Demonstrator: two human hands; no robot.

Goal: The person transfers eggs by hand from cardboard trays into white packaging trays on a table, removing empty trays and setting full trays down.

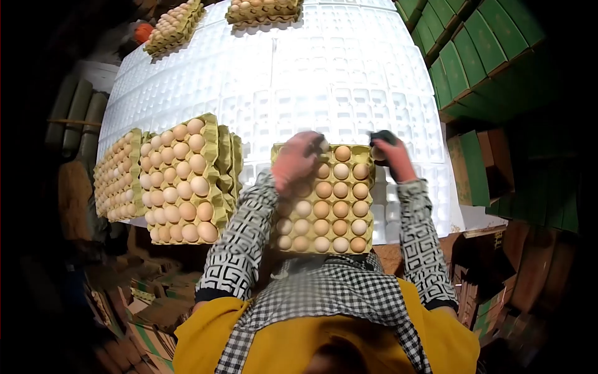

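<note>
Grasping an egg (375,153), the right fingers (382,136) flank a tray (372,219) of eggs (340,189); the left fingers' (309,141) hold (blurred) is unclear.

- From the front egg tray (331,199), a broad way leads out at twelve o'clock over the white moulded sheets (349,75), between the left hand (298,161) at eleven and the right hand (392,157) at two.
- At nine o'clock, the near stack (180,181) blocks low passage; the left sleeve (240,234) crosses the gap before it.
- The right sleeve (423,240) bars three o'clock.
- Far stacks (265,11) obstruct around eleven.
- Green boxes (479,56) wall off one to two, beyond the worktop (461,215).
</note>
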